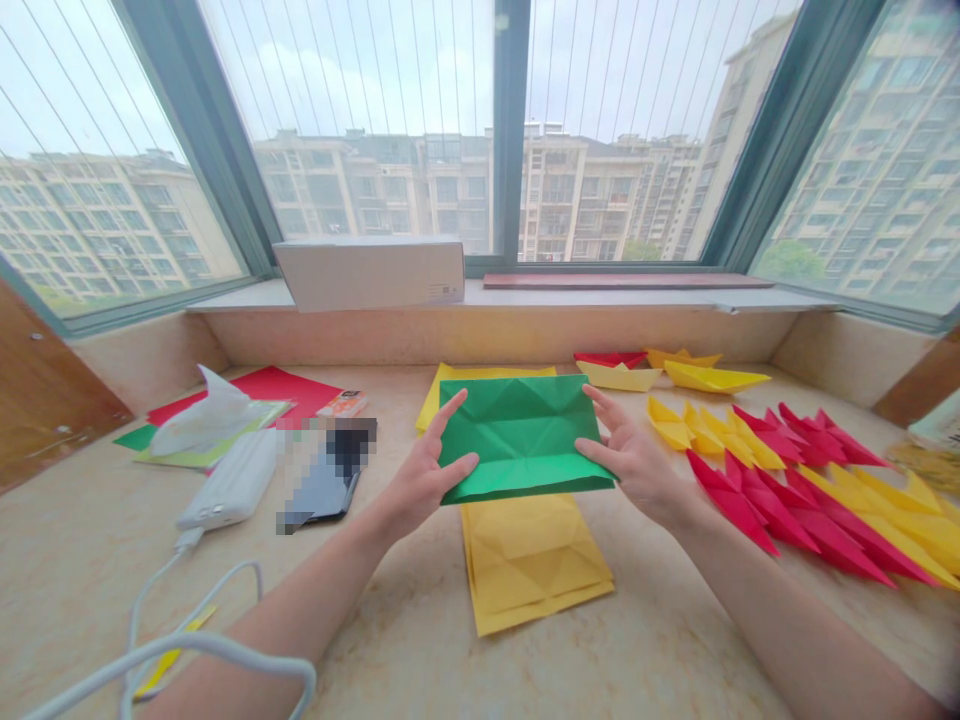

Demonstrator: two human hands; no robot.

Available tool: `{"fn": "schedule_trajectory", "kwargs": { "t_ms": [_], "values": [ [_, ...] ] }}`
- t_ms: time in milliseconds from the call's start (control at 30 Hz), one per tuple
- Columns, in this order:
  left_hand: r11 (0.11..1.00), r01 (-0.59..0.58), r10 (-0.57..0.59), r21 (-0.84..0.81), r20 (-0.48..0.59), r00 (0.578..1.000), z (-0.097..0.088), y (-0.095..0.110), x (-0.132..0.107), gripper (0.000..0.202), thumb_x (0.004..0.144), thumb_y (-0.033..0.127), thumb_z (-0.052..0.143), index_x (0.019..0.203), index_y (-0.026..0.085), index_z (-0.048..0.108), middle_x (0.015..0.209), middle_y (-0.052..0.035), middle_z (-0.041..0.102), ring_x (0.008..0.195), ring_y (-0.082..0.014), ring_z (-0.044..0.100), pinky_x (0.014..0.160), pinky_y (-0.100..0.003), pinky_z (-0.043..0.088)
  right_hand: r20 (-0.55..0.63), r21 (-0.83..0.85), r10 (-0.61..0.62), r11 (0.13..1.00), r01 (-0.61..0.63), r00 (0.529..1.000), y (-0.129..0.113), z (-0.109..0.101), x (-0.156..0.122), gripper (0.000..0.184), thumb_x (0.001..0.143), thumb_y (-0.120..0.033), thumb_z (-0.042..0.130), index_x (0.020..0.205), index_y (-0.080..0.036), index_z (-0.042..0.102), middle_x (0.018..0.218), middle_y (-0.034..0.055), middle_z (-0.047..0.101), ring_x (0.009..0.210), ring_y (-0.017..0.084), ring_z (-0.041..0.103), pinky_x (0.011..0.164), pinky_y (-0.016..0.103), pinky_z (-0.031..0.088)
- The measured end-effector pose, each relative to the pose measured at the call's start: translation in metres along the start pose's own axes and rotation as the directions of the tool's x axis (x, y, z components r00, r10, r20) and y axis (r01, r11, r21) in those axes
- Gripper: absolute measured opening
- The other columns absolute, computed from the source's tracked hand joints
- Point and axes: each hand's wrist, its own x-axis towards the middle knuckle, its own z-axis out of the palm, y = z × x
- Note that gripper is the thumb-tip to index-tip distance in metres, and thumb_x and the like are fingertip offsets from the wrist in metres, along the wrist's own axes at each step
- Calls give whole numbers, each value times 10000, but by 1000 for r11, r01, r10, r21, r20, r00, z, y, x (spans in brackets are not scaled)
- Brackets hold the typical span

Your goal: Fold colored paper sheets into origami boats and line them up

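A green sheet of paper [521, 435], creased with diagonal and straight folds and with its near edge folded up, is held level above the tabletop. My left hand [424, 470] pinches its left side between thumb and fingers. On the right side, my right hand [634, 455] grips it the same way. Below it lies a small stack of creased yellow paper [536, 575]. Behind the green sheet, another yellow sheet [435, 400] shows partly, the rest hidden.
Folded paper boats [712, 376] and rows of red [780, 510] and yellow folded shapes [705, 432] fill the right side. At left lie a white power bank [232, 480] with a cable [217, 645], a phone [326, 485] and red paper [281, 390]. A white box [375, 275] rests on the sill.
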Motion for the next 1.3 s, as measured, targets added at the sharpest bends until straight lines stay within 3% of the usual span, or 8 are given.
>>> {"fn": "schedule_trajectory", "kwargs": {
  "t_ms": [167, 333, 433, 500, 567, 800, 1133, 1300],
  "values": [
    [993, -19, 14, -114, -47, 999, 3, -2, 3, 945, 806, 271, 759, 1548, 397, 187, 1566, -55, 401, 1331, -279, 509, 1083, -419, 445, -62, 34, -17, 999, 19, 998, 0, 0, 1, 945, 752, -343, 821, 1522, -396, 275, 1463, 59, 537, 1121, 257, 671, 865, 395, 599],
    [974, -14, -4, -227, -77, 997, 6, -1, 4, 1106, 788, 245, 788, 1539, 472, 8, 1538, -35, 449, 1279, -267, 567, 1042, -435, 490, 25, 67, 40, 997, -41, 999, -1, 1, 1, 694, 766, -358, 813, 1395, -295, 525, 1277, 74, 690, 1036, 267, 711, 866, 404, 594],
    [964, 35, -49, -263, -50, 998, 4, -3, 6, 935, 780, 282, 798, 1537, 349, 252, 1422, -86, 580, 1189, -285, 632, 988, -416, 529, 40, 103, 72, 992, -76, 997, -2, 2, 1, 546, 767, -388, 807, 1271, -262, 638, 1195, 74, 733, 1007, 275, 723, 855, 406, 596],
    [957, 116, -116, -265, 16, 993, 1, -6, 5, 660, 797, 328, 782, 1396, 213, 529, 1264, -131, 687, 1085, -294, 686, 957, -411, 541, 46, 129, 104, 986, -110, 993, -3, 2, 0, 502, 764, -414, 801, 1221, -252, 671, 1163, 74, 747, 996, 280, 728, 856, 415, 596],
    [949, 181, -168, -259, 72, 983, -2, -9, 4, 457, 823, 359, 755, 1220, 147, 676, 1149, -146, 736, 1008, -291, 714, 926, -408, 550, 62, 134, 141, 980, -148, 988, -3, 2, -1, 456, 767, -420, 795, 1173, -239, 697, 1143, 75, 754, 987, 278, 732, 856, 409, 598],
    [946, 291, -255, -145, 225, 940, -4, -11, -1, 374, 863, 442, 691, 1049, 122, 737, 894, -131, 774, 710, -223, 729, 676, -327, 576, 49, 74, 276, 958, -279, 960, 2, 1, -6, 397, 830, -476, 723, 1165, -265, 705, 1083, 67, 773, 972, 303, 739, 772, 416, 635],
    [977, 212, -211, 16, -74, 975, 1, -2, 7, 455, 806, 547, 702, 629, 137, 619, 483, -21, 605, 381, -121, 535, 373, -223, 405, 28, 75, 155, 985, -156, 988, 6, 6, -3, 402, 824, -435, 746, 1195, -292, 687, 1162, 43, 747, 987, 299, 724, 812, 440, 606],
    [990, 132, -136, -53, -84, 987, -4, -5, 11, 332, 765, 438, 778, 891, 136, 719, 715, -43, 706, 537, -120, 591, 476, -211, 433, -45, -15, -31, 999, 31, 998, 10, -3, 1, 305, 768, -374, 800, 1045, -260, 743, 1172, 59, 740, 1085, 297, 674, 908, 431, 539]
  ]
}}
